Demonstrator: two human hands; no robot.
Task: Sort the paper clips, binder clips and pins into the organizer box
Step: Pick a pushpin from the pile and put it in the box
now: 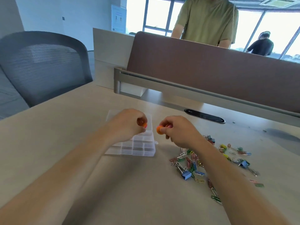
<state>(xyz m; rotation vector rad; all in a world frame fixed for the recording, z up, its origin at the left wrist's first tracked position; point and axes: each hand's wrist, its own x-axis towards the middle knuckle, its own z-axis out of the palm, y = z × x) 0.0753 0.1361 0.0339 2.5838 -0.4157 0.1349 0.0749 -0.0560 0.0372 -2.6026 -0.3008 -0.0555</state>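
A: What is the top made of?
B: The pale beige desk top [113, 184] looks like smooth, matt laminate. Near its middle, the clear rectangular organizer box [142, 148] is see-through plastic with a slight gloss.
A: And the heap toward the right edge?
B: Among the mixed paper clips [191, 159], some are bare shiny wire and others are colour-coated. The blue binder clip [186, 174] looks like painted metal with silvery wire handles.
A: And in the fingers?
B: The left hand [129, 125] pinches a small orange-pink piece [145, 125]. The right hand [177, 130] pinches a small orange round piece [158, 129]. Both pieces look like smooth plastic, though they are blurred.
A: What runs along the far edge?
B: A brown matt divider panel [211, 70], cloth-like, sits in a dull grey metal rail [178, 88]. Beside it is a glossy black oval cable slot [204, 117].
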